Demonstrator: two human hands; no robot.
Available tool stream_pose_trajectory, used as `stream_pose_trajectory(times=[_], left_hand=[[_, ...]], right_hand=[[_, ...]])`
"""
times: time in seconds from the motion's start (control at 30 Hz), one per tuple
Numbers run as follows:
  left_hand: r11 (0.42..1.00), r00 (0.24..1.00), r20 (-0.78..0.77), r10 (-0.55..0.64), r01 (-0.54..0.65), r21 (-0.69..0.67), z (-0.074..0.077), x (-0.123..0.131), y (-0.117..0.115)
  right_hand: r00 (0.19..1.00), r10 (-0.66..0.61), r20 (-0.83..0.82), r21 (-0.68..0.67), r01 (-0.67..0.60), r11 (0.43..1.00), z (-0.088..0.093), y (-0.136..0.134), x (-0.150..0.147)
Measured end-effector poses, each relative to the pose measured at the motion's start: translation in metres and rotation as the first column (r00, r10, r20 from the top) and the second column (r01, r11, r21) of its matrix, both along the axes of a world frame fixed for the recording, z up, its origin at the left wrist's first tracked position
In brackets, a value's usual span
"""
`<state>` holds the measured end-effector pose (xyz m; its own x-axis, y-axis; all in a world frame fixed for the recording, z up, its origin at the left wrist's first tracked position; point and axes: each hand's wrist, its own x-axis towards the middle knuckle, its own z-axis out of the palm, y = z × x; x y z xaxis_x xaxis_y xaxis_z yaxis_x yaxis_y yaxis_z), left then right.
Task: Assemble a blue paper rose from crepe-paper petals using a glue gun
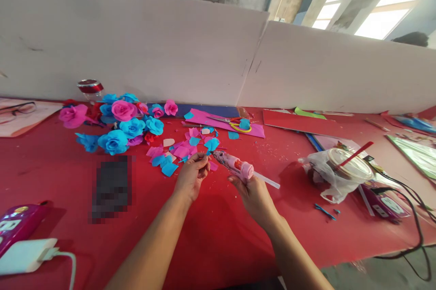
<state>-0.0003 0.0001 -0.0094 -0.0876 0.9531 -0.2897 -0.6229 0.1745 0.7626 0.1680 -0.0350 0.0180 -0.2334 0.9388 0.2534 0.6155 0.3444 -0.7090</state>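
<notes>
My right hand (254,194) is wrapped round a pink glue gun (235,166) whose nozzle points left and whose clear glue stick (267,180) juts out behind. My left hand (192,172) is pinched on a small blue paper piece (211,145) right at the nozzle tip. Both hands hover over the red table (221,231). Just beyond my left hand lie several cut pink and blue petals (177,153). Finished pink and blue paper roses (117,122) are piled at the back left.
Yellow-handled scissors (235,124) lie on a pink sheet. A lidded drink cup with a red straw in a plastic bag (340,169) stands right, beside a power strip (384,201) with black cables. A purple power strip and white charger (23,253) sit front left. Glasses (18,108) lie far left.
</notes>
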Motion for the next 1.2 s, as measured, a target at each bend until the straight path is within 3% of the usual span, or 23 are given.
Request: stream_pose_trajectory(times=[0.17,0.23,0.3,0.4,0.5,0.57,0.6,0.67,0.7,0.77,0.87,1.07,1.2], left_hand=[[1.0,1.0,0.023,0.008,-0.008,-0.002,0.001,-0.001,-0.001],[1.0,0.999,0.047,-0.01,0.01,0.003,0.003,-0.001,-0.001],[0.999,0.996,0.081,-0.035,0.035,0.003,0.004,-0.003,-0.002],[0.998,0.991,0.122,-0.049,0.045,0.04,0.004,-0.004,-0.003],[0.992,0.997,0.079,-0.009,-0.001,0.128,0.005,-0.003,-0.004],[0.982,0.998,-0.012,0.061,-0.058,0.179,0.005,-0.001,-0.005],[0.976,0.992,-0.07,0.106,-0.091,0.199,0.004,0.0,-0.006],[0.957,0.963,-0.179,0.202,-0.155,0.245,0.004,0.003,-0.007],[0.945,0.943,-0.221,0.247,-0.184,0.271,0.003,0.004,-0.008],[0.921,0.905,-0.29,0.311,-0.212,0.326,0.002,0.005,-0.009],[0.904,0.86,-0.373,0.348,-0.202,0.378,0.002,0.004,-0.01],[0.909,0.841,-0.432,0.326,-0.153,0.388,0.006,0.004,-0.011],[0.919,0.898,-0.336,0.284,-0.155,0.362,0.004,0.003,-0.01]], right_hand=[[0.996,-0.078,0.052,-0.003,0.079,0.997,0.002,0.004,0.023],[0.976,-0.142,0.164,0.036,0.138,0.99,-0.001,0.012,0.038],[0.909,-0.2,0.365,0.056,0.193,0.98,-0.007,0.024,0.055],[0.724,-0.233,0.649,0.07,0.248,0.966,-0.017,0.041,0.08],[0.631,-0.254,0.733,0.101,0.268,0.958,-0.018,0.045,0.085],[0.676,-0.29,0.678,0.141,0.268,0.953,-0.011,0.039,0.069],[0.766,-0.313,0.561,0.179,0.257,0.95,-0.006,0.034,0.054],[0.964,-0.209,0.166,0.185,0.177,0.967,0.003,0.026,0.017],[0.988,-0.149,-0.034,0.139,0.152,0.978,0.007,0.024,-0.004],[0.944,-0.103,-0.313,0.024,0.116,0.993,0.013,0.024,-0.039],[0.854,-0.124,-0.505,-0.065,0.106,0.992,0.015,0.032,-0.07],[0.769,-0.139,-0.624,-0.082,0.112,0.99,0.012,0.043,-0.07],[0.725,-0.147,-0.673,-0.148,0.063,0.987,0.003,0.044,-0.061]])
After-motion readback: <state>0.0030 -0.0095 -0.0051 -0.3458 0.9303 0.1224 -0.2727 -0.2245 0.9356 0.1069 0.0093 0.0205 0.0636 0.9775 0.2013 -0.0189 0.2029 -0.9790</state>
